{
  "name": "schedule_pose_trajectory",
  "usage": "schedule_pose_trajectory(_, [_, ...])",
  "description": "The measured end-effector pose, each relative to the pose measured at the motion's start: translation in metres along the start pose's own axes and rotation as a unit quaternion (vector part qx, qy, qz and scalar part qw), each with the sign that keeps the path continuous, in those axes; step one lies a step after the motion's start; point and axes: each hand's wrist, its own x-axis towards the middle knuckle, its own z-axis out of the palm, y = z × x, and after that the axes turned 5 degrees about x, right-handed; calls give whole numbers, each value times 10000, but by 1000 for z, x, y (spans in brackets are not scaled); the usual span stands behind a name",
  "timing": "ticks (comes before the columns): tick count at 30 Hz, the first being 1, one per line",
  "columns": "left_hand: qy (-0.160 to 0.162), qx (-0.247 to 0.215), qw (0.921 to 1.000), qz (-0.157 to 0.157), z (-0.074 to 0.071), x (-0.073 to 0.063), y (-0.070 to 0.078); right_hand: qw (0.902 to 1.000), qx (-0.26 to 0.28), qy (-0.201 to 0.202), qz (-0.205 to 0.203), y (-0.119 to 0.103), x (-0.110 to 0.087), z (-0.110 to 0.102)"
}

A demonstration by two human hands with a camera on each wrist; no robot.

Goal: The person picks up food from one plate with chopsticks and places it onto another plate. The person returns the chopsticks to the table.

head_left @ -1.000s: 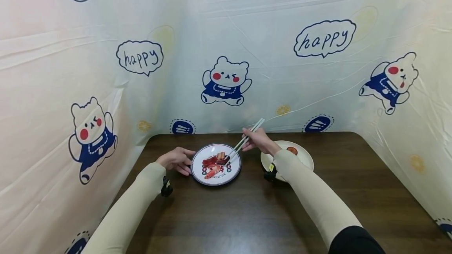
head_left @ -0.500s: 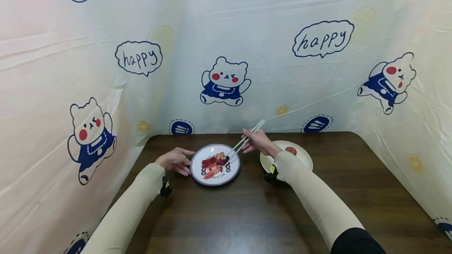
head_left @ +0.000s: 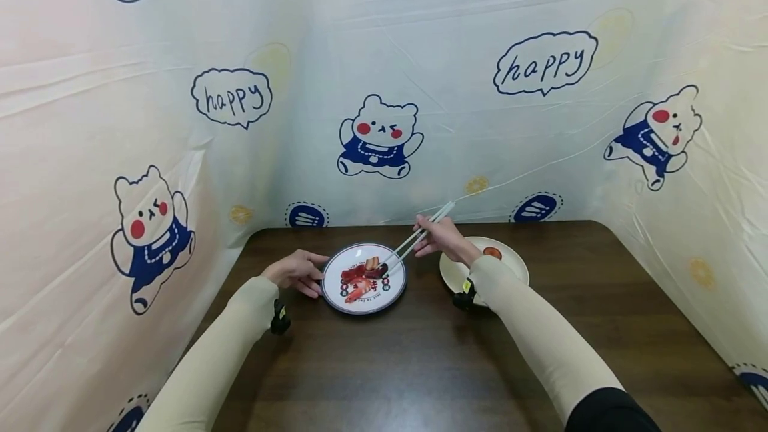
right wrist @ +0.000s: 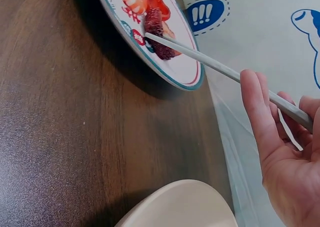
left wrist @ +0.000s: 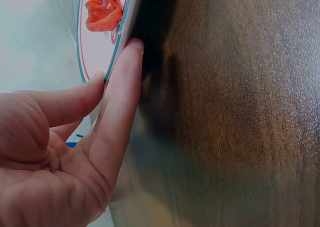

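My left hand point(head_left: 295, 273) holds the left rim of a white plate with a dark blue edge point(head_left: 389, 295). In the left wrist view its thumb lies on the rim and a finger lies along the underside. My right hand point(head_left: 441, 237) grips a pair of pale chopsticks point(head_left: 418, 237) slanting down to the plate. Their tips are at a dark reddish-brown meat-like piece point(right wrist: 156, 33). Beside that piece lie a shrimp-like piece point(head_left: 360, 291), a glossy red piece point(head_left: 353, 273) and a light brown striped piece point(head_left: 373, 263). Whether the tips pinch the dark piece cannot be told.
A cream plate point(head_left: 517, 271) stands at the right, partly hidden under my right forearm, with a round orange-brown piece point(head_left: 493, 253) on it. Both plates are on a dark wooden table point(head_left: 384, 365). A printed curtain point(head_left: 384, 39) hangs behind and at both sides.
The chopsticks have shifted slightly at the dark piece, with their tips looking more spread. My left hand keeps its hold on the plate. The whole head view has drifted a little.
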Motion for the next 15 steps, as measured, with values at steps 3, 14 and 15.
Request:
schedule_pose_trajectory(3, [-10,2,10000,5,0,0,0,9999,73,-57,-56,0,0,-3])
schedule_pose_trajectory(14, [-28,49,10000,29,1,-2,2,9996,258,-30,-93,0,-1,-13])
schedule_pose_trajectory(15, [-19,42,10000,25,1,-2,2,9996,252,-26,-94,0,-1,-14])
